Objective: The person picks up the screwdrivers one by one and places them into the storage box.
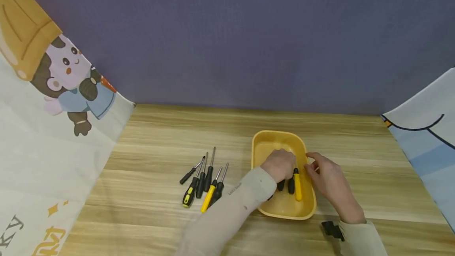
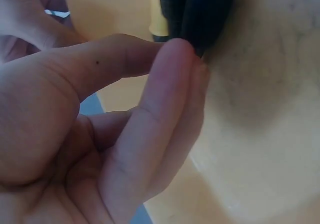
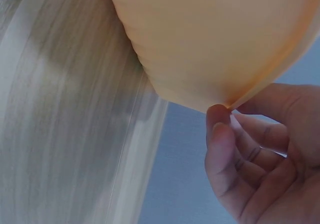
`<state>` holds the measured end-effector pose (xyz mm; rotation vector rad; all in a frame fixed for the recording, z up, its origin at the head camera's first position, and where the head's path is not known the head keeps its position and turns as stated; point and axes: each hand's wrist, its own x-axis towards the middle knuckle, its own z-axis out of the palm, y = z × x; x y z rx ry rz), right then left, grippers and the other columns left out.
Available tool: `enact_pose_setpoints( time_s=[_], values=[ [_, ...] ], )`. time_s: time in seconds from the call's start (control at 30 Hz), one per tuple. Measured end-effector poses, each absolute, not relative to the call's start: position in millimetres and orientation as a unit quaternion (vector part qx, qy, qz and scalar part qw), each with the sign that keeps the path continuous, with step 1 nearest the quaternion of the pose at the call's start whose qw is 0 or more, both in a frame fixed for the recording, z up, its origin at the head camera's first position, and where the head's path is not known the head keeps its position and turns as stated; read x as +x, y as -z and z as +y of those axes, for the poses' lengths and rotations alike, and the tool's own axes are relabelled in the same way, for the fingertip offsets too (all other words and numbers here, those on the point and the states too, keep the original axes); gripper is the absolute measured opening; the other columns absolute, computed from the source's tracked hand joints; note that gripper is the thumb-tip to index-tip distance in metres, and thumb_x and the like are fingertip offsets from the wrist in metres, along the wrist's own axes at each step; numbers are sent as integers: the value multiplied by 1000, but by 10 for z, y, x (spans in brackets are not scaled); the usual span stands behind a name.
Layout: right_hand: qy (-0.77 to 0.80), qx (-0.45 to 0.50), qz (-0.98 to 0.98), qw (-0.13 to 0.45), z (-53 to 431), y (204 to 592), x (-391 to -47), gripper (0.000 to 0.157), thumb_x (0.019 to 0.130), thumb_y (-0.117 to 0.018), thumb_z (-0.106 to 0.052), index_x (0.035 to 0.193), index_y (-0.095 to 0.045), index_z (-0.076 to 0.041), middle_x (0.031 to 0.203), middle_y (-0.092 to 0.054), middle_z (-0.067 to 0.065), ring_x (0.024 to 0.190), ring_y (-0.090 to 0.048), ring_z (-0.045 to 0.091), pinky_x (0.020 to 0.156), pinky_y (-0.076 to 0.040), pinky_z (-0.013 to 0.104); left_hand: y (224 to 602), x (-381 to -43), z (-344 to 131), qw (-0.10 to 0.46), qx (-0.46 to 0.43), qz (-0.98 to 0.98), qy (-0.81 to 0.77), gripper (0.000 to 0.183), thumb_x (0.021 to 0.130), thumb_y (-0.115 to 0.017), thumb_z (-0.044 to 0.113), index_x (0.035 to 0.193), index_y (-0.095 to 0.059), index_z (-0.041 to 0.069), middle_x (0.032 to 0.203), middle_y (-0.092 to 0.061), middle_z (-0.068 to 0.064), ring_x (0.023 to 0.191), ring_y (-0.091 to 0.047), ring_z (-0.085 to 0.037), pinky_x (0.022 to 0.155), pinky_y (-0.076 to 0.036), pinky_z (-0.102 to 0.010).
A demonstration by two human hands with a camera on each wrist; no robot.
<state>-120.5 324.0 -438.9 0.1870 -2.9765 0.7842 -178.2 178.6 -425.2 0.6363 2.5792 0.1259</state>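
A yellow plastic tray (image 1: 264,146) stands on the table, with several screwdrivers lying inside. My left hand (image 1: 279,165) reaches down into it. In the left wrist view, thumb and fingertips meet at the lower end of black screwdriver handles (image 2: 207,13), pinching a black-handled screwdriver there; its shaft is hidden by the fingers. Just right of that hand lies a screwdriver with a yellow handle (image 1: 298,188), beside a black handle (image 1: 291,185). At the tray's right side my right hand (image 1: 326,175) pinches the rim (image 3: 272,72) between thumb and fingers.
Left of the tray, several screwdrivers lie grouped on the wooden table (image 1: 149,161), including one with a yellow handle (image 1: 208,198) and a black and yellow one (image 1: 190,193). A dark backdrop (image 1: 227,50) rises behind the table; printed cloth hangs at both sides.
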Motion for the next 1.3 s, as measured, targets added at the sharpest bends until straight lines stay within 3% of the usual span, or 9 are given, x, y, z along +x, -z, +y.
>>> enact_pose_setpoints(
  time_s=[0.3, 0.53, 0.83, 1.0, 1.17, 1.3],
  values=[
    [-256, 65, -964, 41, 3240, 4407, -1208, 35, 95, -66, -6, 127, -59, 7, 85, -64, 7, 72, -61, 21, 59, -51, 35, 4019, -1701, 1708, 190, 220, 956, -38, 22, 94, -69, 23, 72, -64, 19, 72, -57, 4, 58, -51, -10, 47, -45, -24],
    [-260, 65, -962, 46, 3244, 4412, -1203, 35, 95, -66, -6, 127, -59, 7, 85, -64, 8, 73, -62, 22, 58, -52, 35, 3781, -1512, 1418, 108, 277, 950, -94, 35, 92, -68, 15, 59, -56, 19, 57, -49, 6, 48, -45, -7, 40, -40, -22],
    [-258, 54, -964, 36, 3245, 4413, -1209, 36, 96, -65, -9, 128, -58, 6, 85, -64, 7, 68, -58, 18, 55, -48, 31, 3627, -1223, 992, 11, 315, 939, -135, 25, 92, -68, 15, 69, -58, 15, 58, -47, 7, 46, -42, -5, 38, -34, -17],
    [-257, 48, -965, 30, 3252, 4401, -1207, 37, 97, -64, -10, 129, -58, 6, 85, -63, 7, 67, -56, 17, 54, -47, 30, 3587, -1102, 814, 12, 306, 942, -133, 20, 94, -68, 21, 78, -64, 9, 62, -50, 3, 48, -45, -8, 40, -35, -17],
    [-255, 53, -965, 34, 3255, 4408, -1206, 36, 97, -64, -10, 129, -58, 6, 86, -64, 6, 68, -57, 17, 54, -47, 30, 3612, -1052, 661, 40, 269, 955, -116, 22, 96, -67, 28, 92, -68, 6, 73, -59, -2, 62, -57, -15, 51, -46, -24],
    [-254, 56, -965, 37, 3249, 4418, -1211, 36, 97, -64, -10, 129, -58, 6, 85, -64, 6, 68, -57, 17, 54, -47, 30, 3683, -1029, 515, 62, 229, 967, -96, 23, 97, -66, 32, 95, -68, 9, 81, -63, -2, 72, -64, -19, 59, -52, -31]
  ],
)
